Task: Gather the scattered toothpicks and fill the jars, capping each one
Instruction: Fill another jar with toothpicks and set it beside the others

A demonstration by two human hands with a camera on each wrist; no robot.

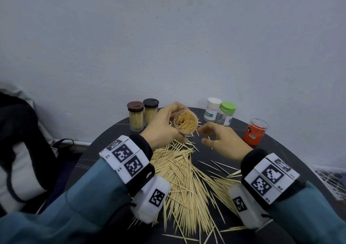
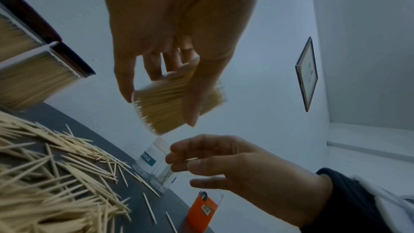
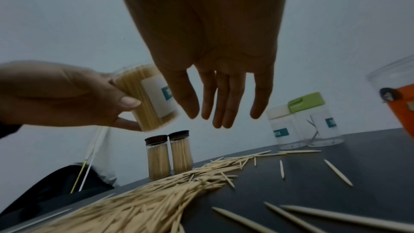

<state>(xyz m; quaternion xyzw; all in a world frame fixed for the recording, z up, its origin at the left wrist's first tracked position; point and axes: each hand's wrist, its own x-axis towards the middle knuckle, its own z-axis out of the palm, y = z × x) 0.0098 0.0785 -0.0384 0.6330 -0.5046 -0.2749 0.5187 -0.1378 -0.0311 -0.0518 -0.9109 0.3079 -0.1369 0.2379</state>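
At the far left of the head view a dark bag (image 1: 22,140) lies beside the round dark table (image 1: 280,150). Left of centre, at the table's far edge, two capped jars stand side by side, touching or nearly so: the brown-lid jar (image 1: 136,118) and the black-lid jar (image 1: 150,112), both packed with toothpicks.

Just right of them, at frame centre, the left hand (image 1: 164,125) holds the open jar (image 1: 186,122) above the table, thumb and fingers curled round its clear wall. The jar is tilted with its mouth toward the camera, uncapped and nearly full of upright picks. The right wrist view shows a white label with a teal patch on its side.

Below and right of the jar the right hand (image 1: 222,142) hovers over the table, fingers loosely extended and slightly bent. In the left wrist view a single pick seems to lie between its thumb and fingertips, yet the right wrist view shows the fingers straight and hanging down; I cannot tell whether it pinches anything.

The loose toothpicks (image 1: 185,183) lie in a thick heap across the lower centre, between the two wrists, with strays to the right.

Right of centre at the far edge stand the white-lid jar (image 1: 212,111) and, touching it, the green-lid jar (image 1: 226,112), both capped and almost empty. Farther right, apart from them, stands the orange jar (image 1: 255,131).
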